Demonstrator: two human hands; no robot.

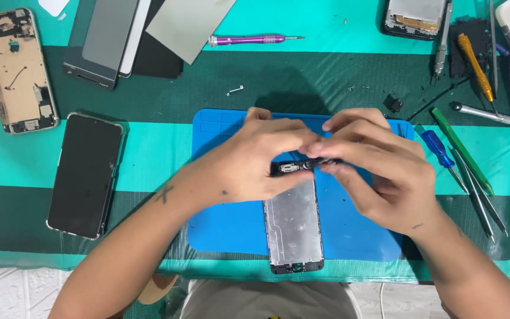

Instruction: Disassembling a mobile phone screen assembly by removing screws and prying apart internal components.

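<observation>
A phone display panel [294, 227] lies face down on a blue work mat [225, 227], its silver metal back plate up. My left hand [254, 162] and my right hand [379, 171] meet over its far end. Both pinch at the panel's black top edge, where a small dark component strip [295, 168] shows between the fingertips. My fingers hide most of that end. Which hand carries the small part I cannot tell.
A black phone [85, 175] lies left of the mat and an opened gold phone shell [19, 71] sits at far left. Flat panels [104, 35] and a purple screwdriver [255, 39] lie behind. Screwdrivers, tweezers and pry tools [473, 153] crowd the right side. Another phone body [414, 18] sits top right.
</observation>
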